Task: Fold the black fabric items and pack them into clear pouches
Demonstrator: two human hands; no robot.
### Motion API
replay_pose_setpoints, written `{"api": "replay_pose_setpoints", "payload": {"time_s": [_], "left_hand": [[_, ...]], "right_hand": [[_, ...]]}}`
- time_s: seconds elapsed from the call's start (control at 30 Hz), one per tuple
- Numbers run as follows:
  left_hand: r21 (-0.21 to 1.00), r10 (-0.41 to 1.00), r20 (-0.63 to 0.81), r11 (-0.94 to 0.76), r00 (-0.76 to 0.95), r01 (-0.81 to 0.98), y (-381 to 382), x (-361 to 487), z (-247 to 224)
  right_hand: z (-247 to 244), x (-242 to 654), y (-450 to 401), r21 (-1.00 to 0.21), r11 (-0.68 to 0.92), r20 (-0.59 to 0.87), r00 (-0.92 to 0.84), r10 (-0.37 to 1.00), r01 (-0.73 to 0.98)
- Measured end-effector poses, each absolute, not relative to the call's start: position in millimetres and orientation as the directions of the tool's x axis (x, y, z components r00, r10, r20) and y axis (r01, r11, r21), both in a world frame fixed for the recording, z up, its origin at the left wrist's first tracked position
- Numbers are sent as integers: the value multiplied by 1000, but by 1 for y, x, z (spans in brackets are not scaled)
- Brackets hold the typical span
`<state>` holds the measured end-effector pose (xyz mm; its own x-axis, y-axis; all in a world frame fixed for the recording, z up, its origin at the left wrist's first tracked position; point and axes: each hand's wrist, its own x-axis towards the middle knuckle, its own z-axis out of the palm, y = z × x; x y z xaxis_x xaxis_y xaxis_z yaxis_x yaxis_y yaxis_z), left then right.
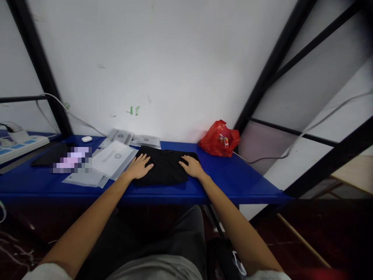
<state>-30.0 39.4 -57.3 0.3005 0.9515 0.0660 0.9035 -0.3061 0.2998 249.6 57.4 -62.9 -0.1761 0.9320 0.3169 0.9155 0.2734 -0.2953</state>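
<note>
A folded black cloth (pixel 166 167), perhaps a garment, lies flat on the blue table (pixel 230 181) in front of me. My left hand (pixel 140 167) rests palm down on its left side, fingers spread. On its right side lies my right hand (pixel 192 166), also palm down with the fingers stretched out. Neither hand grips anything. Just left of the cloth, several frosted plastic bags (pixel 112 157) with printed lettering overlap one another, the nearest close to my left hand.
A red plastic bag (pixel 217 142) stands at the back right. On the left are a white earbud case (pixel 86 139), a dark tablet-like slab (pixel 48 153) and a power strip (pixel 25 147). Black metal posts (pixel 259 91) rise at the table's ends, and a cable runs along the wall.
</note>
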Motion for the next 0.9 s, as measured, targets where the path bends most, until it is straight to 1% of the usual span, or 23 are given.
{"api": "replay_pose_setpoints", "payload": {"time_s": [0.03, 0.1, 0.17, 0.2, 0.27, 0.33, 0.37, 0.43, 0.5, 0.63, 0.77, 0.9], "left_hand": [[293, 947, 103, -321, 303, 901, 38, -30, -56], [266, 915, 245, -381, 320, 886, 32, -28, -53], [234, 846, 394, -469, 358, 852, 20, -28, -47], [229, 817, 433, -509, 381, 830, 11, -28, -43], [226, 799, 385, -567, 462, 792, -8, -32, -36], [230, 796, 325, -590, 510, 774, -26, -38, -31], [233, 800, 295, -591, 523, 772, -33, -42, -30], [243, 805, 252, -589, 536, 771, -43, -50, -31], [258, 809, 242, -586, 536, 768, -47, -56, -35], [293, 817, 279, -573, 505, 766, -49, -57, -43], [303, 822, 298, -563, 485, 769, -49, -54, -45], [314, 833, 307, -545, 460, 777, -50, -55, -48]], "right_hand": [[-60, 249, 55, -286, 290, 355, -181, 917, 913], [-53, 247, 46, -277, 344, 475, -184, 861, 897], [-45, 244, 32, -294, 425, 578, -195, 793, 856], [-41, 242, 23, -321, 477, 591, -221, 776, 819], [-35, 240, 4, -346, 568, 507, -361, 783, 747], [-33, 239, -13, -352, 590, 385, -463, 799, 727], [-33, 239, -19, -353, 584, 334, -484, 809, 731], [-35, 241, -27, -354, 559, 283, -484, 828, 750], [-38, 242, -29, -347, 550, 284, -474, 834, 760], [-47, 242, -27, -334, 562, 333, -464, 821, 756], [-55, 242, -24, -358, 564, 396, -426, 813, 744], [-61, 242, -23, -379, 570, 427, -409, 806, 729]]}}
